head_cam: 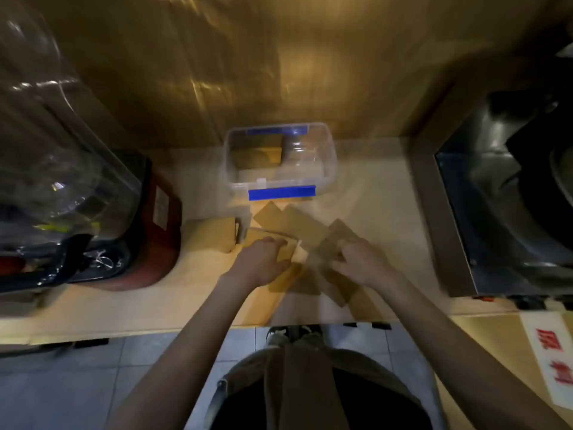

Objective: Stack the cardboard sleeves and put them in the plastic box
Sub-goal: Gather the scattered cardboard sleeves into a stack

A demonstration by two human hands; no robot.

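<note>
Gathering is under way. The left hand (260, 259) curls its fingers onto a small stack of cardboard sleeves (273, 240); the right hand (359, 262) pinches one loose sleeve (333, 243). Beyond both sets of fingertips stands the plastic box (328, 162). Next, square the pile.

Motion blur smears the cardboard sleeves (294, 225), both hands' fingers (279, 243) hide those beneath, and the blender (62, 181) is cropped left.

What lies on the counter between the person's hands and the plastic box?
Loose cardboard sleeves lie fanned between the left hand, right hand and plastic box, in the head view.
</note>
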